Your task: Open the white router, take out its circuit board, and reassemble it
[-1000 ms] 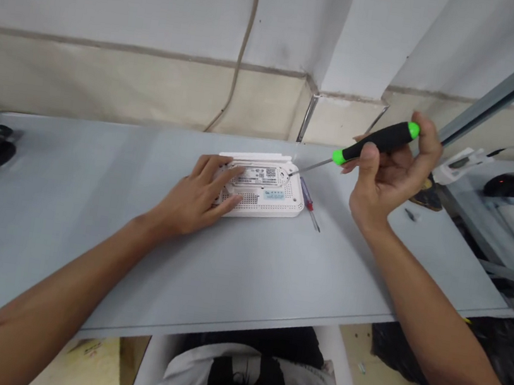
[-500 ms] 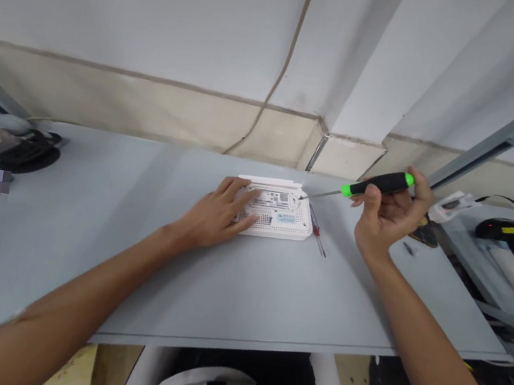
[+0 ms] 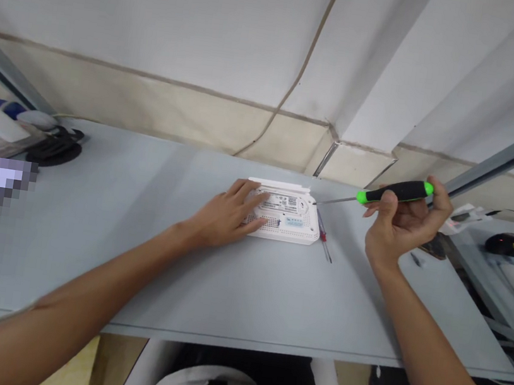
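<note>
Firmly, the right grip (image 3: 400,228) closes on a green-tipped screwdriver (image 3: 395,192), its tip just beside the far-right corner of the white router (image 3: 297,231), which lies lengthwise left-to-right under the spread, open left grip (image 3: 230,209).

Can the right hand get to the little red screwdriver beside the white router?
Probably yes: the red screwdriver lies near the right hand with nothing between, though the hand holds a green-tipped screwdriver.
</note>
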The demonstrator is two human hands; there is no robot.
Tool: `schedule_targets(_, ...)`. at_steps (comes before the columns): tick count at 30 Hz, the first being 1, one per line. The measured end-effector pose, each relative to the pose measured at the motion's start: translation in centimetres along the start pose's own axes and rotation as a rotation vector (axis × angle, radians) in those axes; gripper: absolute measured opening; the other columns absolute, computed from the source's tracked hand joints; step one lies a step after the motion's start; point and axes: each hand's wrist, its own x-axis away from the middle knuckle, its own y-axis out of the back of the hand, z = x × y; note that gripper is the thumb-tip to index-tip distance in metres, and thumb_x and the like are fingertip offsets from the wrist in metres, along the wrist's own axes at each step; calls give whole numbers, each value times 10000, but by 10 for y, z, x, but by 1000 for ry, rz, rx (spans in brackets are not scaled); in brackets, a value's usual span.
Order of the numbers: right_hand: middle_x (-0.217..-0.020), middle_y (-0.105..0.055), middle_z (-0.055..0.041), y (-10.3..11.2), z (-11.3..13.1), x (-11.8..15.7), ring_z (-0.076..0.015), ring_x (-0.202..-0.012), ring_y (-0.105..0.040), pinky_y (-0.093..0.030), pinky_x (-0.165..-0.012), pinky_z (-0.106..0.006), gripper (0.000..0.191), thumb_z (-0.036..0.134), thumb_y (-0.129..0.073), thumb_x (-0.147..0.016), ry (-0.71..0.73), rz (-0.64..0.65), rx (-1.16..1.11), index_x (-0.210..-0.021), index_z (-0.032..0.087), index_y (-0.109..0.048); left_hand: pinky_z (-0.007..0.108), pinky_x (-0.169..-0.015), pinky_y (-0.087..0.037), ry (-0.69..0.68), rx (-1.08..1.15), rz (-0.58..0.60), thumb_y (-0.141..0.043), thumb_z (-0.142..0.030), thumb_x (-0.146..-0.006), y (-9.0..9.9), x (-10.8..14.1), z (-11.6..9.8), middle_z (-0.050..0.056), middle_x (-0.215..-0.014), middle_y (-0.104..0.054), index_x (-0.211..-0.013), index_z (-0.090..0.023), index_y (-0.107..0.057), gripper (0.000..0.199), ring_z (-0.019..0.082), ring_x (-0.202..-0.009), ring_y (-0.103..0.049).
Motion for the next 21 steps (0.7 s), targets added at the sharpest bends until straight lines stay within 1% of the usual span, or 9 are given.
schedule_targets(3, -935, -722, -6, 0, -1, 1, -153, -554, -639, -500, -467, -305, 527, 464, -750, -906, -32, -6, 18, -1338, 293, -500, 504, -930, -637, -4, -6, -6, -389, -552, -1078, 0, 0, 1, 171, -1543, -462, -1502, -224, -461, 541, 348, -1438, -414)
schedule_targets(6, -883, -712, 15, 0, -4, 0, -138, -517, -626, -482, -446, -280, 564, 476, -782, -878, -27, -6, 10, -1322, 269, -504, 505, -944, -632, -4, -1, -2, -398, -535, -1080, 0, 0, 1, 172, -1542, -459, -1505, -212, -461, 537, 349, -1443, -410)
schedule_targets(9, -854, -709, 28, 0, -6, -1, -118, -471, -593, -468, -429, -268, 547, 439, -783, -887, 0, -39, -27, -1320, 261, -500, 500, -935, -634, 0, -5, 6, -400, -524, -1082, 1, 0, 0, 173, -1544, -455, -1510, -210, -460, 534, 349, -1447, -408)
schedule_targets(11, -840, -708, 29, 0, -5, -2, -119, -470, -595, -460, -418, -262, 523, 417, -778, -897, -14, -45, -41, -1313, 261, -502, 496, -944, -630, -1, -6, 3, -401, -526, -1082, 1, 1, 0, 169, -1545, -455, -1508, -214, -461, 531, 343, -1449, -408)
schedule_targets(13, -836, -707, 30, -1, -5, -2, -125, -486, -614, -457, -414, -253, 521, 407, -791, -885, -41, -23, -42, -1296, 261, -506, 498, -950, -628, -4, 0, -1, -399, -529, -1083, 1, 1, 0, 165, -1544, -457, -1509, -217, -459, 532, 339, -1448, -409)
schedule_targets(16, -883, -709, 20, -2, -6, 0, -125, -508, -626, -467, -422, -254, 529, 398, -801, -874, -49, 7, -43, -1290, 267, -503, 504, -941, -632, -9, -1, 1, -396, -529, -1083, 1, 1, 1, 169, -1542, -460, -1510, -212, -456, 536, 343, -1443, -411)
schedule_targets(18, -928, -712, 4, -2, -7, 3, -134, -532, -640, -465, -423, -262, 534, 397, -785, -886, -46, 26, -42, -1316, 275, -494, 503, -946, -631, -12, -9, -3, -391, -532, -1083, 0, 1, 1, 174, -1542, -459, -1509, -209, -456, 539, 344, -1443, -410)
schedule_targets(21, -991, -722, -29, -1, -5, 3, -161, -592, -674, -459, -436, -278, 547, 408, -752, -909, -60, 86, -10, -1370, 294, -480, 494, -943, -631, -5, -9, -10, -391, -529, -1083, -1, 1, 0, 172, -1542, -458, -1513, -218, -454, 534, 344, -1437, -413)
